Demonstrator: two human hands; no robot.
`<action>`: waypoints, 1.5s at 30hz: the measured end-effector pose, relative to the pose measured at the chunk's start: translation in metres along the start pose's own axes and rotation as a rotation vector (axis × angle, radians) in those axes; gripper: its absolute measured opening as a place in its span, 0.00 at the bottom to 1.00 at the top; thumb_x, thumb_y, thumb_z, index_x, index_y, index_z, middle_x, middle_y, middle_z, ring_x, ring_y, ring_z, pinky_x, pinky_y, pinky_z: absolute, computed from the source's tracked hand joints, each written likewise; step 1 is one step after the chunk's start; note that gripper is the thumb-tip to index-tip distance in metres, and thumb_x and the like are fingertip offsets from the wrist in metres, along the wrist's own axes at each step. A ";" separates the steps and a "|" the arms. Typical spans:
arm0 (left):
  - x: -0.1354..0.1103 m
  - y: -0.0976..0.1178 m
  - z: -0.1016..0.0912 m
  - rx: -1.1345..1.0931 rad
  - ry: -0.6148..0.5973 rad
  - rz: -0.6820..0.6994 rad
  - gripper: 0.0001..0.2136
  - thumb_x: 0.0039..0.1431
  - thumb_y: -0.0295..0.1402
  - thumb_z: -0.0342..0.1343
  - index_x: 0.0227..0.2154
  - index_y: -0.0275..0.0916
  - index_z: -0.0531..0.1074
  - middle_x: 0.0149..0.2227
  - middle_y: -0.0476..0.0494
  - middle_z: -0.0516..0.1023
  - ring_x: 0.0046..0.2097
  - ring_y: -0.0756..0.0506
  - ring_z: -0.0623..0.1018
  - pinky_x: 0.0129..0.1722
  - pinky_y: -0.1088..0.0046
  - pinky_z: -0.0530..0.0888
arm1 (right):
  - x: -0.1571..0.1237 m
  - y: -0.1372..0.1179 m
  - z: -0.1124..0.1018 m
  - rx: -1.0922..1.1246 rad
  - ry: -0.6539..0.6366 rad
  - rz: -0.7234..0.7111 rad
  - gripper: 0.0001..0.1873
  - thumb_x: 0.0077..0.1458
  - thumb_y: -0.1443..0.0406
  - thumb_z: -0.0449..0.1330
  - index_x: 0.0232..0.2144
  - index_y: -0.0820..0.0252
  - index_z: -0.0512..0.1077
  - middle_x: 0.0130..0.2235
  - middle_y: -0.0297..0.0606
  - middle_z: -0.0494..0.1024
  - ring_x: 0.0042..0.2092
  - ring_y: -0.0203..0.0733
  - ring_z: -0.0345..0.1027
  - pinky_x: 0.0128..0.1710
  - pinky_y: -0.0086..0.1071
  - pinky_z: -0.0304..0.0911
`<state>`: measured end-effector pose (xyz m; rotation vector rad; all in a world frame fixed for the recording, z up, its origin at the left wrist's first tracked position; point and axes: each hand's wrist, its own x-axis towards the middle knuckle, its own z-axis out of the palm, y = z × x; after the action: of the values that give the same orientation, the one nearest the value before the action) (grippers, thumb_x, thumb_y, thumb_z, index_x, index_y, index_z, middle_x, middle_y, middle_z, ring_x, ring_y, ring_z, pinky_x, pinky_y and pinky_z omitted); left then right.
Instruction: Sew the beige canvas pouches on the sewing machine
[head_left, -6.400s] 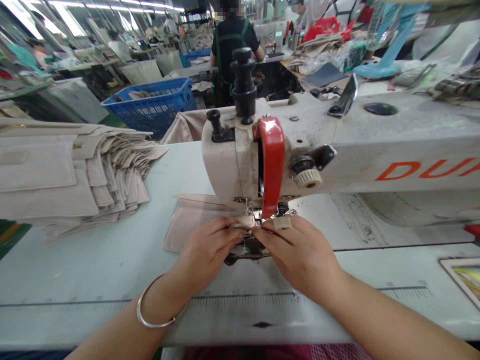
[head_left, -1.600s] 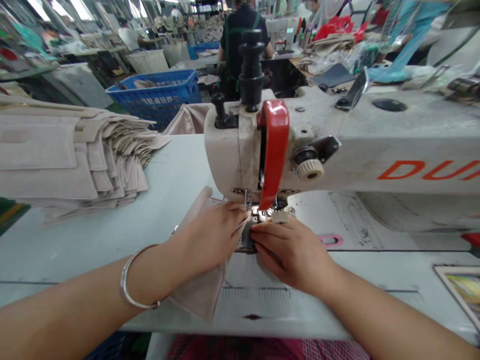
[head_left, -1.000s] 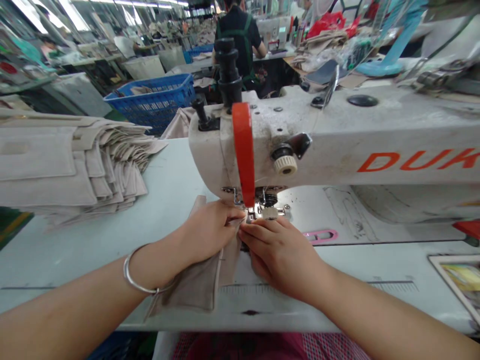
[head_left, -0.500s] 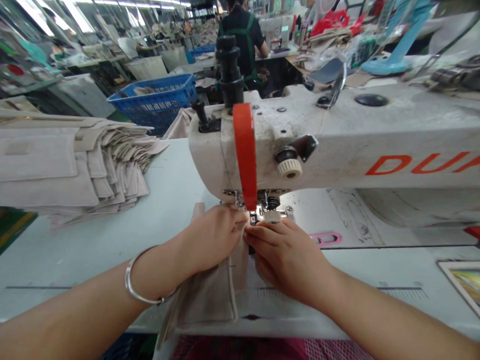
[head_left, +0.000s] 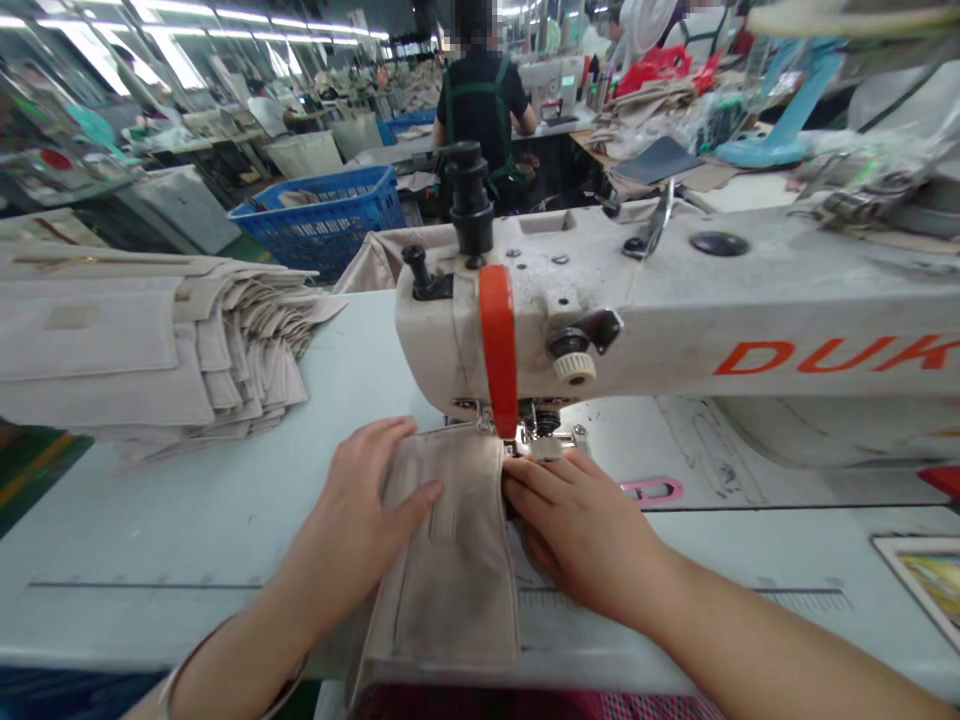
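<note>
A beige fabric piece [head_left: 461, 590] with stitched edges and a small sewn-on strip lies under the head of a white sewing machine [head_left: 660, 310]. Its top edge meets the presser foot area [head_left: 517, 442], partly hidden by the orange guard [head_left: 498, 350]. My left hand [head_left: 367, 500] rests along the fabric's left side, thumb on top and stretched away from the fingers. Close to the needle, my right hand [head_left: 577, 515] has its fingers pressed together at the fabric's right edge; its thumb is hidden.
A stack of beige sewn pieces [head_left: 135, 350] lies on the left of the table [head_left: 330, 370]. Behind stand a blue crate [head_left: 322, 215] and a person [head_left: 480, 110] seated at another machine. A pink flat object [head_left: 656, 490] lies right of the needle.
My left hand has moved left and away from the needle, its thumb now spread. The fabric piece now lies flatter, with more of its face showing. My right hand stays beside the presser foot.
</note>
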<state>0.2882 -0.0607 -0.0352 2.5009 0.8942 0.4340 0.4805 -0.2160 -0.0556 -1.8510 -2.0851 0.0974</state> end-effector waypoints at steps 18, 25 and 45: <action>-0.071 -0.018 -0.025 -0.661 -0.362 -0.568 0.29 0.63 0.58 0.41 0.46 0.36 0.71 0.28 0.40 0.79 0.25 0.42 0.79 0.21 0.66 0.77 | -0.013 -0.012 0.003 0.016 0.031 -0.176 0.05 0.60 0.67 0.60 0.30 0.59 0.71 0.37 0.38 0.74 0.42 0.47 0.65 0.42 0.41 0.61; -0.068 0.034 -0.026 0.372 -0.221 0.469 0.39 0.51 0.26 0.50 0.68 0.35 0.48 0.70 0.36 0.49 0.69 0.33 0.54 0.64 0.49 0.64 | -0.052 -0.052 0.009 0.105 0.149 -0.194 0.11 0.63 0.69 0.56 0.27 0.60 0.67 0.33 0.36 0.73 0.38 0.42 0.64 0.37 0.37 0.60; -0.054 0.025 0.029 0.559 -0.326 0.716 0.36 0.55 0.21 0.45 0.68 0.29 0.47 0.71 0.35 0.44 0.71 0.37 0.47 0.68 0.56 0.54 | -0.057 -0.057 0.020 0.160 0.294 -0.140 0.10 0.63 0.72 0.51 0.32 0.62 0.72 0.35 0.40 0.77 0.43 0.44 0.70 0.42 0.37 0.65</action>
<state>0.2731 -0.1221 -0.0546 3.2388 -0.0570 -0.0423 0.4256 -0.2760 -0.0702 -1.5197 -1.9343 -0.0403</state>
